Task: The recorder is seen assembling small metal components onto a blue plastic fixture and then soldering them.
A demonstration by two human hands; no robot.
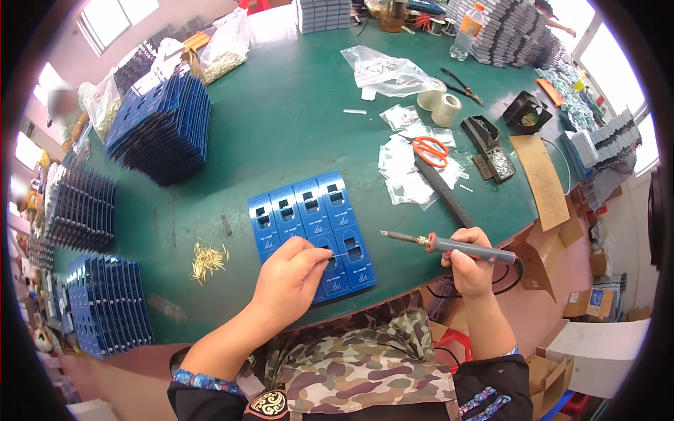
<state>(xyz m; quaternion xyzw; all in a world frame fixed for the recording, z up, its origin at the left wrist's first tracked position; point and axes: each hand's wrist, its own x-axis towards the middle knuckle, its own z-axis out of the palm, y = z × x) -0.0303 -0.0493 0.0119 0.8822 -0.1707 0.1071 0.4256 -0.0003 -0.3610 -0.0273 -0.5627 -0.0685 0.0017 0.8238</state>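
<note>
Nearest to me I see the left hand (293,275), closed in a pinch on a thin wire (339,255) whose free end lies over the blue circuit panel (311,226). The hand rests on the near edge of this panel. The panel lies flat on the green table (281,119), close to its front edge, and it shows two rows of small boards with dark rectangular cut-outs.

To the right, the right hand (469,261) is closed around the grey handle of a soldering iron (449,245). The iron is held almost level and its metal tip points left toward the panel, near it but not touching.

Left of the panel I see a small heap of brass pins (208,260). Farther back, right of the middle, orange-handled scissors (430,149) lie on some clear plastic bags (411,175), with two tape rolls (441,103) behind them. On the left side, a tall stack of blue panels (163,126) stands well apart from the hands.
</note>
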